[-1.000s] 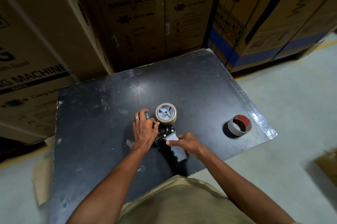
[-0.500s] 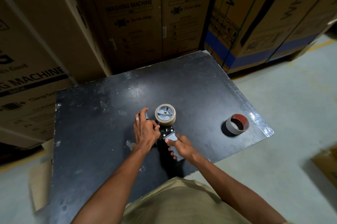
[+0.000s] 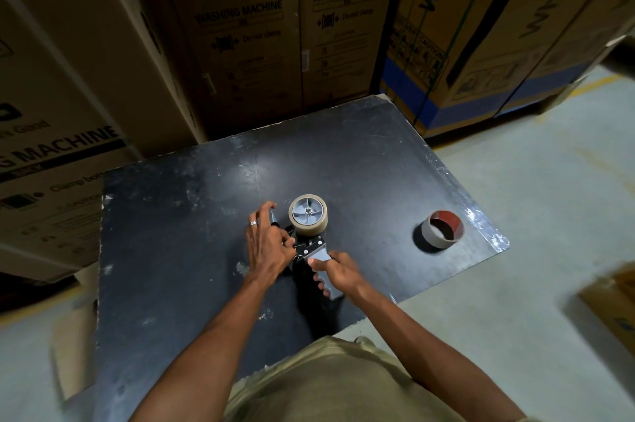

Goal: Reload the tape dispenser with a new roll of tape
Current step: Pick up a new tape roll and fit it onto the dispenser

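— Black tabletop (image 3: 171,249); what's nearest?
— Right hand (image 3: 338,272), fingers wrapped round the tape dispenser (image 3: 314,258) handle. Left hand (image 3: 269,242) pinches at its front (a ring shows), other fingers spread.
— Farther?
— New tape roll (image 3: 308,219) sits mounted. Empty core (image 3: 442,229) lies far right; cardboard boxes (image 3: 247,29) beyond.

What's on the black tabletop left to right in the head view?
Left hand → roll of tape on the dispenser → right hand round the dispenser's grey handle → empty cardboard core near the right edge.
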`<state>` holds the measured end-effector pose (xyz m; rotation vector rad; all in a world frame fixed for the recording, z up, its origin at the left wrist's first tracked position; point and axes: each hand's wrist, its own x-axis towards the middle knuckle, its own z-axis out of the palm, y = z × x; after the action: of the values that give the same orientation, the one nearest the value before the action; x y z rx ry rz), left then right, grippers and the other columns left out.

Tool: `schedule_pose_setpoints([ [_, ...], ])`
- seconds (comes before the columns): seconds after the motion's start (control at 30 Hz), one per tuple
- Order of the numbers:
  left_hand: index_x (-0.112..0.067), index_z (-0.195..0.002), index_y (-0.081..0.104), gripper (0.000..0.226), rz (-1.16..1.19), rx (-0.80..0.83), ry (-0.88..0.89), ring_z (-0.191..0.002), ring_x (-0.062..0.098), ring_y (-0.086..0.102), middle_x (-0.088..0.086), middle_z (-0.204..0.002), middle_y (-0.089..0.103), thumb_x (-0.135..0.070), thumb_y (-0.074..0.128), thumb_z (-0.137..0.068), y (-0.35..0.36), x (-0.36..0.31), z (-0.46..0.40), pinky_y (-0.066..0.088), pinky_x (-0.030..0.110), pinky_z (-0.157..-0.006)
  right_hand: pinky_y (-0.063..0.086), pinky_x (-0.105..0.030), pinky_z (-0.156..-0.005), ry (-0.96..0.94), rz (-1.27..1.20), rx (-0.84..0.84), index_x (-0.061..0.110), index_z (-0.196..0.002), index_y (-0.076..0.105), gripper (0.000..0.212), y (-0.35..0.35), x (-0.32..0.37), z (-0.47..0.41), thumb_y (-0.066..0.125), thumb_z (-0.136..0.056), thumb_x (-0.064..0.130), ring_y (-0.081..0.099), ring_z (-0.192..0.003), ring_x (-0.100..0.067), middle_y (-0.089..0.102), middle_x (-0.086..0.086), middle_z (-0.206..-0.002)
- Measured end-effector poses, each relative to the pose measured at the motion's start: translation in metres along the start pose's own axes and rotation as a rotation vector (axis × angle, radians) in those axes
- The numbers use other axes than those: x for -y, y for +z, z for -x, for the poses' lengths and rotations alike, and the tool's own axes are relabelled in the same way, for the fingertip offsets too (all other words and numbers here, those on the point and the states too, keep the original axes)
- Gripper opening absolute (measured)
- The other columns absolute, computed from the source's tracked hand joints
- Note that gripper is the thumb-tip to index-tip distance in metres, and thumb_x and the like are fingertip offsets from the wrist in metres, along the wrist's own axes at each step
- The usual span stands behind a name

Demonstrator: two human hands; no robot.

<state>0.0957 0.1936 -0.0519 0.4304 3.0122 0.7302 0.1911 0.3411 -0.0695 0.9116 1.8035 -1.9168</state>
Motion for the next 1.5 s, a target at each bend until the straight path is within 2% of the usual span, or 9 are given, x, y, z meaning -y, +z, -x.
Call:
schedule_pose_setpoints([
  [0.23,-0.018,-0.058,0.076,0.009,-0.019,-0.002,0.055,-0.122,0.021,0.039,-0.006,-0.14,0.043,-0.018,0.081,-0.065,-0.004,0.001,0.007,0.043,0.035,-0.093,0.041,-0.027,-0.043,-0.014,-0.038,-0.035,0.006,-0.096,0.059,0.028,0.005,-0.003,0.0,0.076,-0.087,0.026,0.053,-0.049,-0.019,0.061,-0.01,-0.066],
  [0.63,-0.02,-0.059,0.077,0.005,-0.064,0.0,0.107,-0.127,0.021,0.039,-0.004,-0.139,0.046,-0.018,0.08,-0.063,-0.008,0.009,0.025,0.039,0.036,-0.102,0.044,-0.028,-0.043,-0.032,-0.03,-0.058,0.0,-0.108,0.06,0.039,0.005,-0.006,0.003,0.077,-0.086,0.027,0.057,-0.051,-0.02,0.066,-0.012,-0.07],
  [0.77,-0.022,-0.061,0.077,0.007,-0.063,-0.006,0.104,-0.125,0.022,0.04,-0.004,-0.137,0.047,-0.02,0.083,-0.064,-0.009,0.019,0.031,0.041,0.038,-0.101,0.043,-0.027,-0.042,-0.03,-0.04,-0.063,0.002,-0.103,0.061,0.032,0.006,-0.005,0.004,0.077,-0.086,0.024,0.055,-0.051,-0.02,0.064,-0.014,-0.07],
  [0.97,-0.021,-0.064,0.079,0.007,-0.036,-0.046,0.103,-0.122,0.02,0.038,-0.002,-0.132,0.049,-0.017,0.085,-0.063,-0.013,0.025,0.04,0.034,0.031,-0.099,0.043,-0.028,-0.042,-0.03,-0.041,-0.062,0.003,-0.1,0.061,0.028,0.007,-0.007,0.003,0.076,-0.087,0.022,0.054,-0.05,-0.021,0.063,-0.014,-0.071],
  [1.1,-0.021,-0.064,0.079,0.008,-0.032,-0.046,0.099,-0.121,0.021,0.039,-0.001,-0.134,0.048,-0.017,0.085,-0.062,-0.014,0.028,0.045,0.033,0.031,-0.098,0.045,-0.029,-0.044,-0.034,-0.037,-0.066,-0.001,-0.108,0.061,0.038,0.008,-0.012,0.0,0.077,-0.085,0.025,0.057,-0.052,-0.021,0.066,-0.012,-0.07],
  [1.3,-0.022,-0.055,0.074,0.014,-0.054,-0.011,0.09,-0.121,0.022,0.041,-0.004,-0.135,0.045,-0.02,0.084,-0.063,-0.018,0.034,0.047,0.038,0.037,-0.095,0.045,-0.029,-0.044,-0.026,-0.039,-0.076,0.0,-0.109,0.06,0.041,0.008,-0.013,-0.002,0.078,-0.083,0.027,0.058,-0.052,-0.022,0.068,-0.012,-0.069],
  [1.5,-0.023,-0.057,0.076,0.012,-0.044,-0.03,0.088,-0.123,0.022,0.04,-0.003,-0.134,0.045,-0.019,0.086,-0.062,-0.016,0.042,0.05,0.027,0.029,-0.094,0.046,-0.029,-0.045,-0.028,-0.035,-0.072,0.001,-0.109,0.06,0.04,0.006,-0.015,-0.002,0.077,-0.084,0.026,0.059,-0.054,-0.022,0.069,-0.012,-0.071],
])
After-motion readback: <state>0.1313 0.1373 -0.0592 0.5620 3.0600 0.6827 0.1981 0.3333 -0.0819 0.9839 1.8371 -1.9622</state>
